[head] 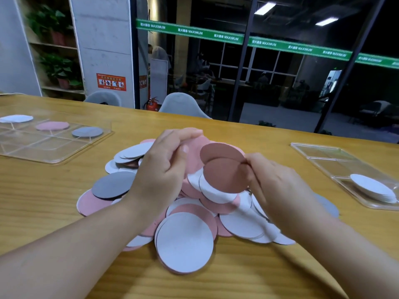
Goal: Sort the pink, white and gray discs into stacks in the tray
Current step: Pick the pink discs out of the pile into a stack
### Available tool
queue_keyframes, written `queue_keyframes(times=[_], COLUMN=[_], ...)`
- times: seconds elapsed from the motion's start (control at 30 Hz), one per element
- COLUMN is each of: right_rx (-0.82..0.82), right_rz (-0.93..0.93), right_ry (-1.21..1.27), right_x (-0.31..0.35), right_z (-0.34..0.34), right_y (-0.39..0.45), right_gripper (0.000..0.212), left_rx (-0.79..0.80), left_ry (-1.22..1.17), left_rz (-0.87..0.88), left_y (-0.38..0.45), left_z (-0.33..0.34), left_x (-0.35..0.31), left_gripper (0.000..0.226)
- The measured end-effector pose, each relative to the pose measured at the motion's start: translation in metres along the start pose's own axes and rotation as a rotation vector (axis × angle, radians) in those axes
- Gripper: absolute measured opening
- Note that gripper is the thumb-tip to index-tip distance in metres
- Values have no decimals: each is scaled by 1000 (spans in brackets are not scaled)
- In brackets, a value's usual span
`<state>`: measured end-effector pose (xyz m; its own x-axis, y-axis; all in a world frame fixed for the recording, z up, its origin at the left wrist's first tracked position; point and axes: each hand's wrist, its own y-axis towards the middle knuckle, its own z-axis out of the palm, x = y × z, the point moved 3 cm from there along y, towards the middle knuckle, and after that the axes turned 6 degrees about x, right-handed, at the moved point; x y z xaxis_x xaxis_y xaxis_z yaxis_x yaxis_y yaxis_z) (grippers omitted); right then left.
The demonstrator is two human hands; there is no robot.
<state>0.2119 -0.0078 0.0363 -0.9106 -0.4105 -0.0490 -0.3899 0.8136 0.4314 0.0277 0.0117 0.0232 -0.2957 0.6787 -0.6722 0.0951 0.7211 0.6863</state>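
Pink discs (224,171) hang above the pile (185,212), pinched at their right edge by the right hand (278,184); left hand (164,165) grips another pink disc (194,156).

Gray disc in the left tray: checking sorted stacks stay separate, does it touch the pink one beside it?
Apart. The head view shows the gray disc and pink disc with a clear divider between.

grey chairs (183,104) behind wooden table (43,190), fire extinguisher (151,104)
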Motion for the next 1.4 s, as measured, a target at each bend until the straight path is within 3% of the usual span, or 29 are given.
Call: queue_keyframes(times=[0.13, 0.33, 0.4, 0.67, 0.8, 1.0, 1.4], right_rx=[33, 52, 57, -152, -97, 53, 443], right_rz=[-28, 77, 92, 0, 97, 209, 306], right_ry=[135, 362, 463, 447, 326, 344, 106], right_x=[5, 6, 7, -8, -24, -24, -8], right_z=[0, 5, 7, 13, 22, 30, 11], right_y=[0, -1, -2, -3, -2, 4, 48], right_gripper=[18, 10, 21, 35, 42, 43, 40], left_rx=[130, 338, 395, 371, 284, 378, 343], left_ry=[-44, 103, 125, 142, 106, 59, 79], left_rz=[-7, -7, 0, 34, -118, -332, -493], left_y=[-2, -8, -9, -5, 0, -1, -20], left_z=[5, 15, 17, 12, -2, -14, -45], left_x=[-3, -4, -4, -4, -8, -10, 5], left_gripper=[26, 62, 70, 65, 61, 55, 38])
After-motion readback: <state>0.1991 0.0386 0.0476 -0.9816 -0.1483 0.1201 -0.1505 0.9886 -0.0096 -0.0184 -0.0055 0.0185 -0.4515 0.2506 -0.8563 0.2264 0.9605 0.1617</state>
